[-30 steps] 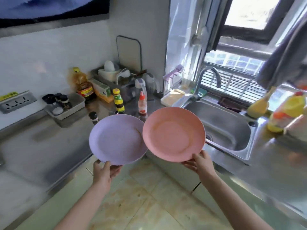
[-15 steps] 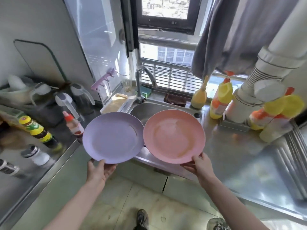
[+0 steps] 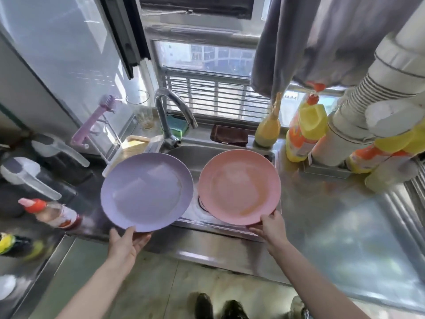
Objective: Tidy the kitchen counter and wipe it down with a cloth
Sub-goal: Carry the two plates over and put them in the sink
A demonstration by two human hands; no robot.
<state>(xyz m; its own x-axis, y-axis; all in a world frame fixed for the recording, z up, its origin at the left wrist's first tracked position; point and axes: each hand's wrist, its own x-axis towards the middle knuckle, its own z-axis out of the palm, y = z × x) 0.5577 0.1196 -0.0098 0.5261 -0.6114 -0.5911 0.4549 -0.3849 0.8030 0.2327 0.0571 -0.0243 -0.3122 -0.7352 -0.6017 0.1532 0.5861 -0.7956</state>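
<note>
Two plates are held side by side above the sink [image 3: 232, 143], faces up toward the camera and not quite touching: a purple plate [image 3: 146, 192] on the left and a pink plate [image 3: 239, 186] on the right, both bare apart from a faint orange smear on the pink one. The left hand [image 3: 125, 244] grips the purple plate at its near rim, thumb on top and fingers curled beneath; the right hand [image 3: 271, 229] pinches the near rim of the pink plate the same way. One curved tap [image 3: 169, 116] rises from the sink's back edge. Along that back edge of the steel counter [image 3: 340, 226] lie one green sponge [image 3: 177, 126] and one dark brown cloth [image 3: 230, 135], the cloth just right of the tap. At the back left corner of the sink stand one clear glass [image 3: 142, 111], one purple brush [image 3: 96, 120] on a stand, and one pale tray [image 3: 133, 146] whose contents cannot be told. At the back right stands one yellow squeeze bottle [image 3: 268, 127], then about three yellow-and-orange detergent bottles [image 3: 305, 132] around a white pipe [image 3: 358, 111]. A grey cloth [image 3: 322, 42] hangs above them. On the left edge of the counter stands one red-capped bottle [image 3: 50, 212], blurred, as are the jugs behind it.
</note>
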